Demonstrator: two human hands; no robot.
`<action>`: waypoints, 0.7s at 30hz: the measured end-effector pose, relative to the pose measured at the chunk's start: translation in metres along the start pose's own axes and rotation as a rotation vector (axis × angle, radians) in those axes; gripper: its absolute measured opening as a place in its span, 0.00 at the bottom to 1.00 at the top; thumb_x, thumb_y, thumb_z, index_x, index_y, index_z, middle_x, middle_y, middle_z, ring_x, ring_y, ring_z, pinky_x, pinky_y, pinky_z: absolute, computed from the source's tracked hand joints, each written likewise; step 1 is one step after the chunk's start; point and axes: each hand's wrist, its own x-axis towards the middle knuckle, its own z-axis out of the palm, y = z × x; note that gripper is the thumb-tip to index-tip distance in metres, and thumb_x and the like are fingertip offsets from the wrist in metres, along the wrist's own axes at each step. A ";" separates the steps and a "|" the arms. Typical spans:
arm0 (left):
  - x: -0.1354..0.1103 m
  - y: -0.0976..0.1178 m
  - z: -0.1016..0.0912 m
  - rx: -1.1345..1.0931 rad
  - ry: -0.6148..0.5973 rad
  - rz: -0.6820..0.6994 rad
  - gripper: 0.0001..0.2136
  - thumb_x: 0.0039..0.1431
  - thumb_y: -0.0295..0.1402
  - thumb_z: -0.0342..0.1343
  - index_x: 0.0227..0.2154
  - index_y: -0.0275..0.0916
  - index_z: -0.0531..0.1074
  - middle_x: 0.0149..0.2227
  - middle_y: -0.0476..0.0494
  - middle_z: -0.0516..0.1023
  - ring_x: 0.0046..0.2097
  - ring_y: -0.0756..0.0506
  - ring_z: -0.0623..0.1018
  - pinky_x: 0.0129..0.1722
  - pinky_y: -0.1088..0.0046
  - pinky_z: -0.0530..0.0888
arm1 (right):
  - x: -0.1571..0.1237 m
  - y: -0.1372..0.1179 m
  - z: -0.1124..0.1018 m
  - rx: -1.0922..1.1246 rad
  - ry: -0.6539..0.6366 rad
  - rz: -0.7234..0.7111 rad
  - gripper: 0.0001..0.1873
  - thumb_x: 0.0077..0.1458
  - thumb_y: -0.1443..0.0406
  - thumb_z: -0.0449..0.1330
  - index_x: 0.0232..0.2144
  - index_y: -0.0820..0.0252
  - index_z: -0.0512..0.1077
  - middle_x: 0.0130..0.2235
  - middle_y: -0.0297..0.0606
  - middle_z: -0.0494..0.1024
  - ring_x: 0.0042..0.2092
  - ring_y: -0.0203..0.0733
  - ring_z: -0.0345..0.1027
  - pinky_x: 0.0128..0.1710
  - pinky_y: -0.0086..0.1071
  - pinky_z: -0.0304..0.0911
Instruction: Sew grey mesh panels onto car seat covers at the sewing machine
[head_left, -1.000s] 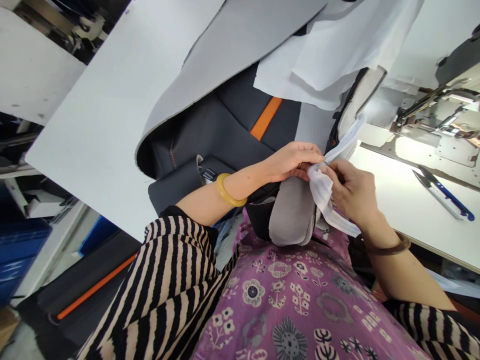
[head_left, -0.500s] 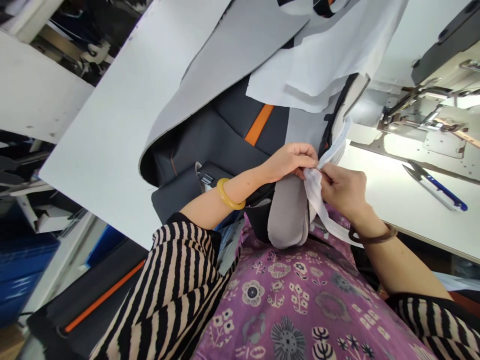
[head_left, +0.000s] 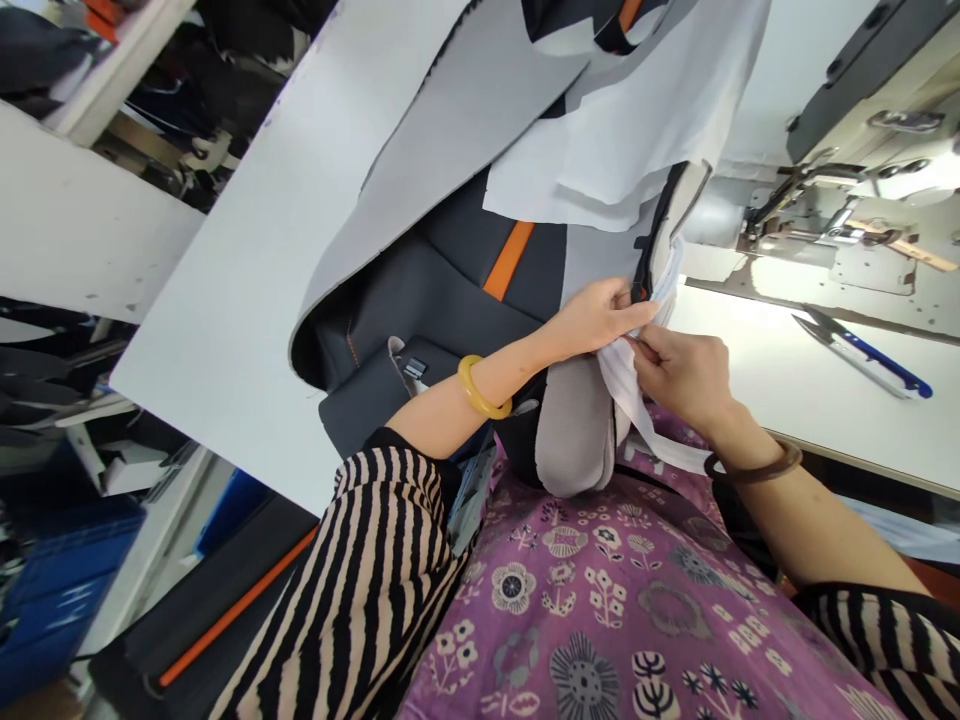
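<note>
A black seat cover [head_left: 435,285] with an orange stripe and grey foam backing lies over the table edge and onto my lap. My left hand [head_left: 600,318] is closed at its right edge, thumb and fingers pinching a white fabric strip [head_left: 628,385]. Close beside it, my right hand [head_left: 686,375] is curled into a pinch on the same strip. Where the fingertips meet, the exact grip is hidden. The strip's loose end hangs over my right wrist. Under the hands, a rounded grey padded piece [head_left: 574,425] rests against the purple apron [head_left: 585,590].
To the right stands a sewing machine [head_left: 870,190]. Blue-handled thread snips [head_left: 870,355] lie on the white table in front of it. White cloth [head_left: 592,150] covers the far part of the cover. A blue crate [head_left: 75,570] is at lower left.
My left hand has shifted slightly right, its thumb now stretched further along the edge. The right hand stays close to it. The whole view has turned a little.
</note>
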 end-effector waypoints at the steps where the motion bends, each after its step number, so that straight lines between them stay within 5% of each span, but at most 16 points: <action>1: 0.001 -0.001 0.000 0.000 0.006 0.007 0.19 0.57 0.33 0.60 0.19 0.39 0.55 0.20 0.56 0.56 0.24 0.56 0.56 0.25 0.77 0.55 | 0.000 0.000 0.002 -0.026 0.005 0.004 0.18 0.53 0.54 0.46 0.16 0.56 0.55 0.16 0.33 0.58 0.21 0.34 0.47 0.25 0.31 0.38; 7: 0.003 -0.007 -0.003 -0.080 -0.049 0.011 0.20 0.57 0.35 0.62 0.20 0.39 0.55 0.20 0.56 0.55 0.24 0.56 0.56 0.25 0.77 0.55 | -0.003 0.003 -0.006 -0.108 -0.067 0.073 0.22 0.56 0.50 0.47 0.18 0.57 0.59 0.18 0.34 0.61 0.22 0.34 0.48 0.25 0.32 0.37; 12: 0.002 -0.013 -0.009 -0.223 -0.147 0.002 0.21 0.57 0.46 0.61 0.23 0.39 0.56 0.20 0.58 0.54 0.23 0.57 0.55 0.23 0.78 0.52 | -0.011 0.012 -0.024 0.076 -0.206 0.085 0.23 0.60 0.47 0.41 0.27 0.55 0.62 0.19 0.34 0.62 0.20 0.36 0.48 0.24 0.31 0.43; 21: 0.003 -0.014 -0.013 -0.380 -0.285 -0.016 0.27 0.40 0.50 0.70 0.23 0.39 0.57 0.17 0.61 0.53 0.20 0.58 0.54 0.20 0.78 0.49 | -0.017 0.006 -0.020 0.218 -0.188 0.044 0.15 0.59 0.53 0.41 0.29 0.54 0.60 0.23 0.36 0.65 0.23 0.38 0.53 0.26 0.33 0.48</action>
